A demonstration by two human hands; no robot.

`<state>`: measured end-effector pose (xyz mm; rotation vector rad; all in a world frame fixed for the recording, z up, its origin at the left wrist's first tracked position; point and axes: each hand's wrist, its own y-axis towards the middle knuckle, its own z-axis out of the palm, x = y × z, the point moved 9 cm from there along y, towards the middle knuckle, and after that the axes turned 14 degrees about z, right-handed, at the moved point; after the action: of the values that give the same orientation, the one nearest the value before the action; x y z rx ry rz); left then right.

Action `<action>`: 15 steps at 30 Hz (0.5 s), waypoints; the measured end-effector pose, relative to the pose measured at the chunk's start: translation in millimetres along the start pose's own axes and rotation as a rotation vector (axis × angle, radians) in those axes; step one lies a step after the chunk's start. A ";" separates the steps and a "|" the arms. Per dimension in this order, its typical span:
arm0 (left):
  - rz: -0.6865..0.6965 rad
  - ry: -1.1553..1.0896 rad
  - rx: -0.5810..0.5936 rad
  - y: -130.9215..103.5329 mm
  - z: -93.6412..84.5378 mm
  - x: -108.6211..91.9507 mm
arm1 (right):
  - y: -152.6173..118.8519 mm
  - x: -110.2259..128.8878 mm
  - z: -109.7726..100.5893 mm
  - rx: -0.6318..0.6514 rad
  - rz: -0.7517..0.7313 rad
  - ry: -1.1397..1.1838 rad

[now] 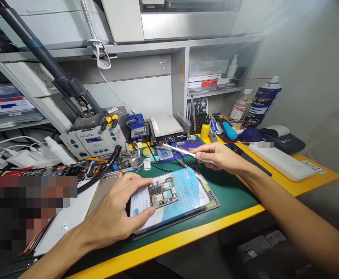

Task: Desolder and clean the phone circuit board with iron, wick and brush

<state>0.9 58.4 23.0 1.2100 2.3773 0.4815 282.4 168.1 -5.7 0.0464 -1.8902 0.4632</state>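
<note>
A small phone circuit board (pixel 163 193) lies on a flat blue and white box (pixel 188 190), which rests on a dark perforated mat (pixel 215 202). My left hand (pixel 120 209) reaches in from the left. Its thumb and index finger brace the board's left side, one at the lower corner and one at the upper corner. Pinched in my right hand (pixel 217 157) is a slim white brush (pixel 184 151), its bristle end pointing left. The brush is held behind and above the box, apart from the board.
Behind stand a soldering station (pixel 137 126), a grey rework unit (pixel 95 137) and a yellow bottle (pixel 205 129). A spray can (pixel 262 102) and white power bank (pixel 282 162) are at right. Loose parts fill a tray (pixel 123 164) at left. A black cable (pixel 146 145) crosses the green mat.
</note>
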 end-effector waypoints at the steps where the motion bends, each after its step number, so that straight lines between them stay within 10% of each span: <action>1: 0.012 0.008 0.012 0.6 -0.8 -1.5 | 0.4 -1.2 1.0 0.021 0.008 0.008; 15: 0.278 0.309 -0.226 20.0 -70.8 0.0 | 3.9 -4.8 0.8 0.027 0.040 0.003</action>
<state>-22.2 61.8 92.8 1.4514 2.3215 1.0660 282.5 170.6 -11.5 0.0256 -1.8844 0.5165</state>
